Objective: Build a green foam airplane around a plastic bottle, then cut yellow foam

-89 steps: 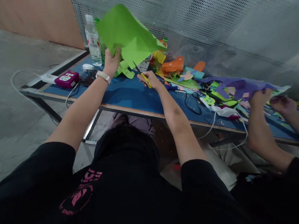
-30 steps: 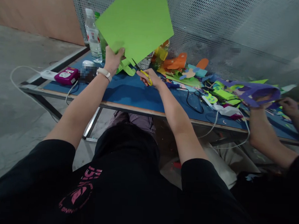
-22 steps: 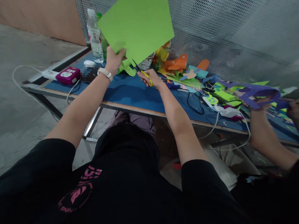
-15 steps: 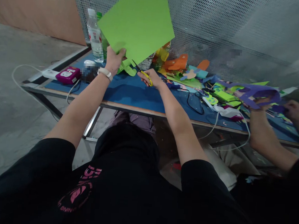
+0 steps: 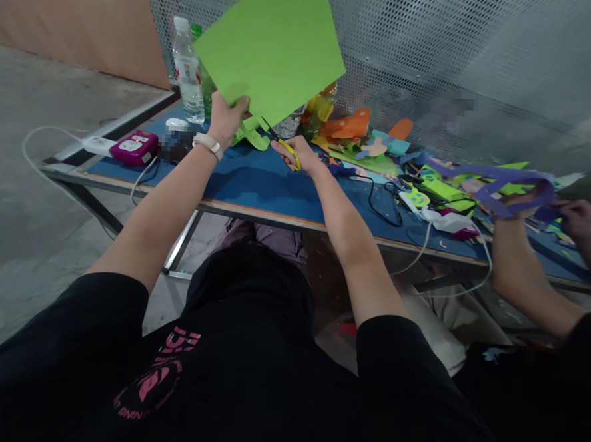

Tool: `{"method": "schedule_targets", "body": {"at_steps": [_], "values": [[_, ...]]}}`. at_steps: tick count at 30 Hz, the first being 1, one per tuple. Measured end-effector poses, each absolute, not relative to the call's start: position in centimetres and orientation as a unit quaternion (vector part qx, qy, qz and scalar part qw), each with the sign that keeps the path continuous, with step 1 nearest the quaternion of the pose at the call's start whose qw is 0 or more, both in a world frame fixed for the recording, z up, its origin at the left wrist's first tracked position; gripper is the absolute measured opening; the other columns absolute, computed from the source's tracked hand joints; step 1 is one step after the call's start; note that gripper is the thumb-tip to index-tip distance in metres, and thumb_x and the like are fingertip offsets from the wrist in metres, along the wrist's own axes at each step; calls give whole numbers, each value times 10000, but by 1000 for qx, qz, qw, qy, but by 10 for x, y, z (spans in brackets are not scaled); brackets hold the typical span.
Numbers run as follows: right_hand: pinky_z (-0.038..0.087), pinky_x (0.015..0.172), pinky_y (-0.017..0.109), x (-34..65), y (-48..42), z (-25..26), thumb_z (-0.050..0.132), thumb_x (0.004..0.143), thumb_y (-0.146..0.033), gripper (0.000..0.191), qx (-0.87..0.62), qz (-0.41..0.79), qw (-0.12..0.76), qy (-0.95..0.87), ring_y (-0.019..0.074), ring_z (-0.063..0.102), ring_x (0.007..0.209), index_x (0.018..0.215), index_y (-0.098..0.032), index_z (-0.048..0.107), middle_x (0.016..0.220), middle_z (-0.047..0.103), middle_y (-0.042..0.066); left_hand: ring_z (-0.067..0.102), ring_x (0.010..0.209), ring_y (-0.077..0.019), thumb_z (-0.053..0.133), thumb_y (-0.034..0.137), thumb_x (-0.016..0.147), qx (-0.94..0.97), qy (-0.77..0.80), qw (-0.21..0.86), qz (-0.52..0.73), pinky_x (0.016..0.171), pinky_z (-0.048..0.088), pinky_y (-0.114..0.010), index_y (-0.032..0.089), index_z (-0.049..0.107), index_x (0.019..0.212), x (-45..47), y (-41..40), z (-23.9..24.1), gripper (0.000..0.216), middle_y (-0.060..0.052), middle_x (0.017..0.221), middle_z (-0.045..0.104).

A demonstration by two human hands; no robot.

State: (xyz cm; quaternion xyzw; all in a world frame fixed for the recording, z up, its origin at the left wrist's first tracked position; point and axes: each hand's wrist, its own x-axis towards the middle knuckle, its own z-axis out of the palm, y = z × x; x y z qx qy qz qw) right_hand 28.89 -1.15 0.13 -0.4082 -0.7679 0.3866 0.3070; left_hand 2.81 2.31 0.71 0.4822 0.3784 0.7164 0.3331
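Observation:
My left hand [image 5: 226, 118] grips the lower left edge of a large green paper sheet [image 5: 276, 50], thumb in front, and holds it up tilted above the table. My right hand [image 5: 299, 154] is closed around the yellow handles of a pair of scissors [image 5: 283, 144]. The dark blades point up and left and reach the sheet's bottom corner. Whether they have cut into the sheet there I cannot tell. Behind and below that corner lie green paper cut-outs [image 5: 253, 135] on the blue tabletop [image 5: 258, 182].
Left of the sheet stand a clear water bottle [image 5: 188, 74] and a green bottle. A magenta box with a plug [image 5: 135, 149] sits at the left edge. Coloured paper scraps [image 5: 375, 146] and cables cover the right side. At far right, a co-worker's hands hold purple paper [image 5: 503, 183].
My hands, the sheet and the scissors are almost where they were. The co-worker's purple paper has shifted slightly at the far right.

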Motion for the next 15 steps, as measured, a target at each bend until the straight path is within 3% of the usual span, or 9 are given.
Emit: {"method": "schedule_targets", "body": {"at_steps": [4, 8, 10, 13, 15], "values": [[408, 377, 146, 289, -2, -5, 1055, 1148, -685, 771, -402, 427, 321, -744, 102, 498, 472, 766, -269, 530, 565, 554, -36, 834, 1288, -238, 755, 27, 1398, 501, 371, 321, 712, 1450, 690, -709, 239, 722, 1310, 26, 30, 0, 231, -84, 1465, 873], [399, 377, 136, 286, -8, -2, 1023, 1188, -651, 762, -407, 427, 318, -742, 92, 489, 459, 750, -262, 535, 554, 549, -38, 820, 1410, -209, 774, 75, 1400, 490, 387, 340, 703, 1516, 635, -694, 277, 705, 1476, 25, 38, -5, 227, -62, 1616, 826], [387, 378, 129, 284, -14, 2, 1003, 1209, -635, 763, -412, 424, 314, -743, 88, 478, 455, 745, -259, 529, 544, 542, -42, 802, 1527, -258, 849, 123, 1378, 483, 388, 345, 705, 1530, 604, -729, 277, 713, 1521, 26, 38, -6, 250, -84, 1673, 809], [376, 376, 126, 283, -23, 7, 1004, 1211, -624, 769, -422, 416, 313, -742, 87, 468, 448, 742, -260, 515, 532, 527, -51, 697, 1737, -339, 944, 171, 1333, 492, 375, 355, 701, 1559, 550, -771, 300, 767, 1466, 30, 30, -4, 256, -89, 1666, 828], [391, 384, 124, 282, -27, 9, 984, 1225, -635, 772, -425, 406, 310, -747, 84, 483, 446, 733, -257, 523, 534, 531, -47, 691, 1761, -351, 900, 125, 1341, 489, 369, 363, 702, 1561, 554, -757, 291, 760, 1403, 34, 21, 0, 226, -104, 1633, 843]]}}
